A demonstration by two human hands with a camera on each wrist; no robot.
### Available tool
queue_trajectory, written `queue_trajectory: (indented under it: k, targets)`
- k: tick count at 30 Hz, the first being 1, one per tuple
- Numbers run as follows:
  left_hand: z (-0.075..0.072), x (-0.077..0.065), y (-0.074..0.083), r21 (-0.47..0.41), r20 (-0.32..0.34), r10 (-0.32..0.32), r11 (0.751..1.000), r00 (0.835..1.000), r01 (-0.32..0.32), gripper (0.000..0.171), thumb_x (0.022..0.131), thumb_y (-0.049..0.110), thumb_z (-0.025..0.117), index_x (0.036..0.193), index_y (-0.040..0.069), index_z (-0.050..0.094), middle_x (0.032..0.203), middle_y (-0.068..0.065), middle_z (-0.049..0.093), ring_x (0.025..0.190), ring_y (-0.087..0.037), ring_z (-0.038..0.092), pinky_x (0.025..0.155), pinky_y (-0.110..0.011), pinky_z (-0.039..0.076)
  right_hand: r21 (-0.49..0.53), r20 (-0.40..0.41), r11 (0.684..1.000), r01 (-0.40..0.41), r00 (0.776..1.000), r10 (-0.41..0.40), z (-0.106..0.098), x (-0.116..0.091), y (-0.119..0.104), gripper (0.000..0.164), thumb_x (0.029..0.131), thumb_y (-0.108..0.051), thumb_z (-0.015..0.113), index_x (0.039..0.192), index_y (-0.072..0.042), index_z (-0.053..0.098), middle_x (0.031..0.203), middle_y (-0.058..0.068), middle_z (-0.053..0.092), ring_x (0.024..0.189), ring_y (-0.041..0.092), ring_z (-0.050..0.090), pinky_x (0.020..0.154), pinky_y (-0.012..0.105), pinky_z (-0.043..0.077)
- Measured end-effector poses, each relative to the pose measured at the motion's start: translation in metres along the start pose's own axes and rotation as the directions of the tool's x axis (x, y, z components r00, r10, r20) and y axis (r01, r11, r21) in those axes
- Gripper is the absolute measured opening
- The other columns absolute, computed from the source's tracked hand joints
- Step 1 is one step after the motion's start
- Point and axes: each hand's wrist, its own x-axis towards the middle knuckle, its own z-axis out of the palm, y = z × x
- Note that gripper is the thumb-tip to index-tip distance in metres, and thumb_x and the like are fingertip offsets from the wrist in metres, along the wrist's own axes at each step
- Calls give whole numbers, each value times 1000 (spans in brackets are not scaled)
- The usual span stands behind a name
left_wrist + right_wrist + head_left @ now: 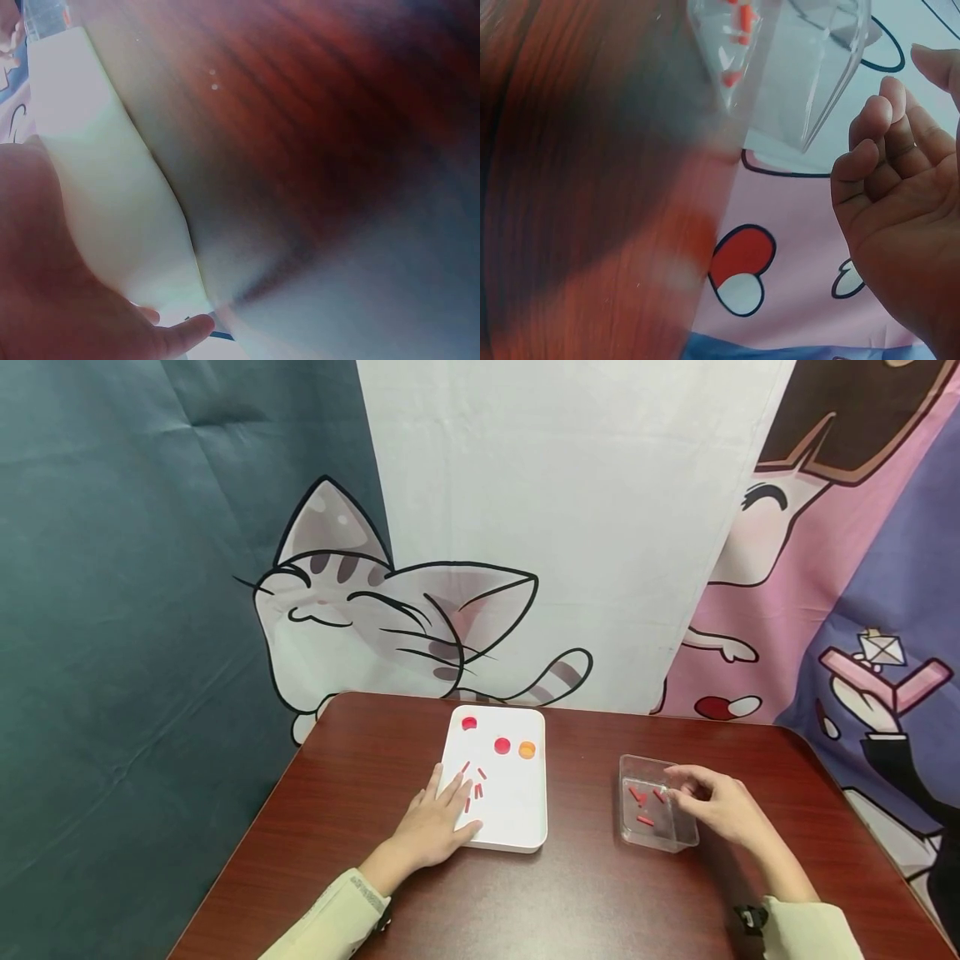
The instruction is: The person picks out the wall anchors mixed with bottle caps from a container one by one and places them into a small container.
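Note:
My left hand (432,825) rests with spread fingers on the left edge of a white tray (519,814). On the tray lie several short red sticks (478,791) near the fingertips. Farther back sit two small round red pieces (502,746) and an orange one (527,750). My right hand (718,806) hovers at the right rim of a clear plastic box (632,838), fingers loosely bent. In the right wrist view, the thumb stands apart from the fingers of this hand (904,180), with nothing visible between them. Inside the box are several red sticks (645,820).
Tray and box stand on a dark red-brown wooden table (585,893), with a gap between them. Behind the table hangs a cloth (585,527) printed with a cartoon cat and figures.

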Motion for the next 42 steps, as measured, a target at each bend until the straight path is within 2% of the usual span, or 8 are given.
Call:
queue_trajectory:
  k: [19,28,35,42]
  targets:
    - [-2,0,0,-17,0,4,1000,1000,-4,76,90,64,36,148,15,28,155,-3,21,143,-36,1,104,-59,27,65,48,997,33,998,-36,17,19,-25,30,82,-17,71,109,-27,63,69,-7,54,61,4,48,50,21,38]
    - [-1,-1,0,-12,5,0,1000,1000,0,76,90,64,35,149,16,26,156,-2,18,143,-35,-1,104,-59,26,113,79,993,37,996,-47,25,27,-35,32,83,-28,71,112,-18,65,66,-7,55,59,6,49,49,22,38]
    - [-3,-1,1,-20,-8,9,1000,1000,-9,76,90,63,37,148,14,27,155,-5,21,143,-37,2,103,-59,27,128,78,990,52,995,-62,31,31,-43,29,82,-28,72,109,-30,62,65,-7,55,57,7,51,49,22,39]
    - [-1,-1,1,-8,-5,3,1000,1000,-3,78,90,64,37,149,15,23,156,-4,17,143,-35,1,104,-59,27,132,86,990,58,994,-69,36,35,-51,28,83,-31,71,109,-30,62,68,-7,54,58,7,50,50,23,41]
